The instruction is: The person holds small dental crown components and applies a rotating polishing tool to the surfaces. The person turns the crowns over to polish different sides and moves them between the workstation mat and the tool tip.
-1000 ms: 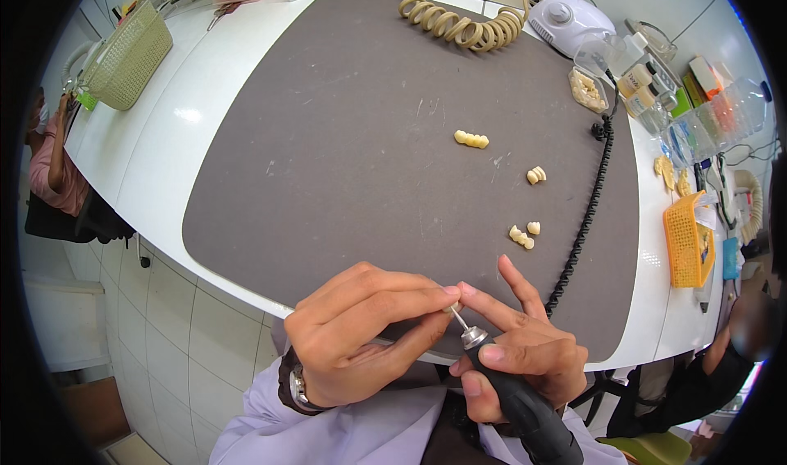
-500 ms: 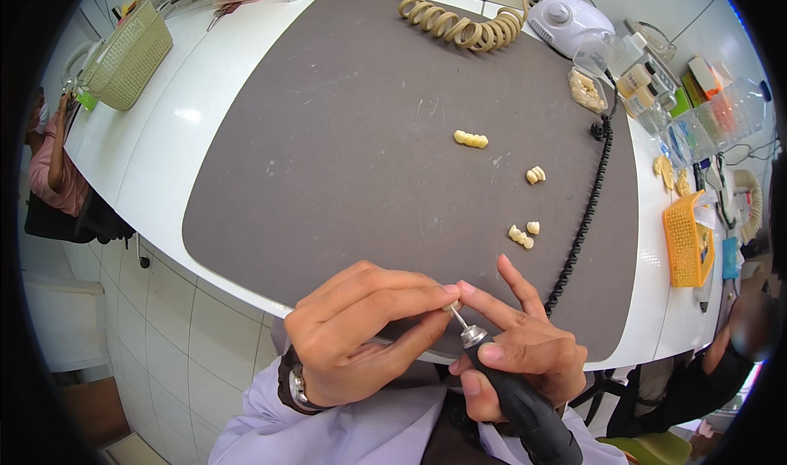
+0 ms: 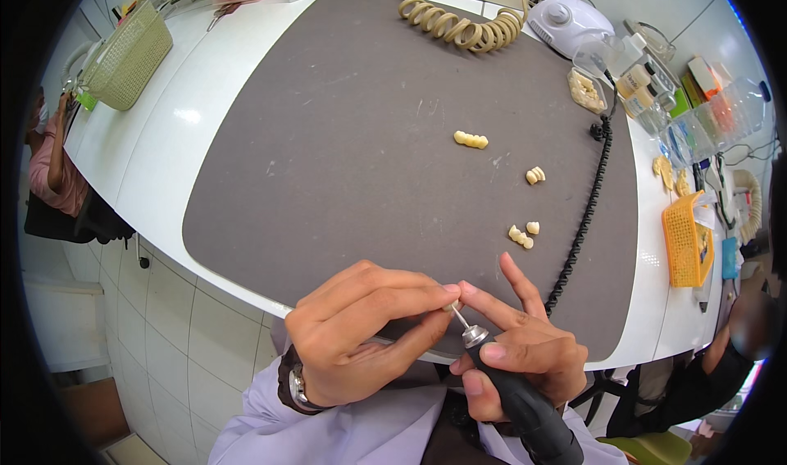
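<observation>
Between the thumb and fingertips of my left hand [image 3: 369, 321] is a small cream-coloured dental crown [image 3: 450, 307], mostly hidden by the fingers. My right hand [image 3: 533, 346] grips a black rotary handpiece [image 3: 525, 408] with a silver collar. Its thin metal bur [image 3: 462, 317] points up and left, its tip at the crown. The two hands' index fingertips meet there. Beyond them on the grey mat [image 3: 344, 153] lie a dental bridge [image 3: 470, 139], a short piece of joined teeth [image 3: 535, 175], another joined piece [image 3: 519, 236] and a single crown [image 3: 533, 227].
A black coiled cord [image 3: 592, 207] runs down the mat's right side. Beige coiled tubing [image 3: 463, 30] lies at the back, by a white control unit [image 3: 570, 22]. An orange basket [image 3: 682, 239] stands right, a green basket [image 3: 131, 55] far left. People sit at both sides.
Almost nothing differs. The handpiece and the raised finger of my right hand have shifted very slightly; my left hand keeps its place.
</observation>
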A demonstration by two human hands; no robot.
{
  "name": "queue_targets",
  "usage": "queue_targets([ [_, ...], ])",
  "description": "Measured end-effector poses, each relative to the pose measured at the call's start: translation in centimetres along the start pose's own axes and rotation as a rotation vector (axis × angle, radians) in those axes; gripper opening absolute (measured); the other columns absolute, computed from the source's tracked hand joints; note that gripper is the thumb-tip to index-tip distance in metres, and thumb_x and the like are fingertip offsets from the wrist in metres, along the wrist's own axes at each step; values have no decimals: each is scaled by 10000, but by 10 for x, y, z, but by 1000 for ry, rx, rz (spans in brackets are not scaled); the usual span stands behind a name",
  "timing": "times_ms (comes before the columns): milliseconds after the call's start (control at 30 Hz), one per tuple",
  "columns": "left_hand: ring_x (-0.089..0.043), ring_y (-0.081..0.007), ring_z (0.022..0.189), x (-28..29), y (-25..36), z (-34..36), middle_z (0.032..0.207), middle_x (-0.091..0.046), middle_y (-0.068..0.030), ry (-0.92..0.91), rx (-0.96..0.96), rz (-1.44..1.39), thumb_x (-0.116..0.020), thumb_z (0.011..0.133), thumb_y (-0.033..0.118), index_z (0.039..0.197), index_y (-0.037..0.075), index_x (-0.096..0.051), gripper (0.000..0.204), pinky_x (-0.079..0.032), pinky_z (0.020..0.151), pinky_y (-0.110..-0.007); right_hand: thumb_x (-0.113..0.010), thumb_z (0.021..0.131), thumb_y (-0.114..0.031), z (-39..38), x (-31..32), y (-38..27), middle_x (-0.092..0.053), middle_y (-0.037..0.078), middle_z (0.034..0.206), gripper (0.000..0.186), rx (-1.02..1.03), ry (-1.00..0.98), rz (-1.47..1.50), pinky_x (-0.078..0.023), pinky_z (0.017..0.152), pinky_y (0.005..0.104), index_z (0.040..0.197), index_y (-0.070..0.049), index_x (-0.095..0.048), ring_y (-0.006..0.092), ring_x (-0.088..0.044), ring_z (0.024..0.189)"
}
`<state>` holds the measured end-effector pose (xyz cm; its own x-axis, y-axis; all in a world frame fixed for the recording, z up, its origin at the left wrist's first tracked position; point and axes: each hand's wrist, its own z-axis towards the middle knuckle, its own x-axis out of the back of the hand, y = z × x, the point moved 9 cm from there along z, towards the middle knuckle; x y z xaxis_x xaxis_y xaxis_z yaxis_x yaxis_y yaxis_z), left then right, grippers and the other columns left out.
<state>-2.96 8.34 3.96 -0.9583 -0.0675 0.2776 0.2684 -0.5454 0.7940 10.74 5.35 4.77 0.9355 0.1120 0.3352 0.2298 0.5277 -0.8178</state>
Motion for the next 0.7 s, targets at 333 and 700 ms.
queue_targets([
  [333, -610, -126, 582, 1, -3, -1, 749, -675, -59, -8, 52, 0, -770, 624, -25, 833, 33, -704, 227, -434, 478, -218, -708, 741, -88, 0, -1, 0, -639, 31, 572, 287, 15, 31, -9, -245, 1011, 658, 959, -106, -523, 406, -637, 939],
  [700, -611, -121, 583, 1, -4, 1, 738, -675, -56, -31, 96, -29, -769, 634, -25, 844, 37, -710, 227, -446, 490, -214, -703, 747, -76, 1, -2, 0, -640, 25, 576, 325, -26, -27, -9, -226, 1024, 654, 993, -135, -501, 397, -624, 981],
])
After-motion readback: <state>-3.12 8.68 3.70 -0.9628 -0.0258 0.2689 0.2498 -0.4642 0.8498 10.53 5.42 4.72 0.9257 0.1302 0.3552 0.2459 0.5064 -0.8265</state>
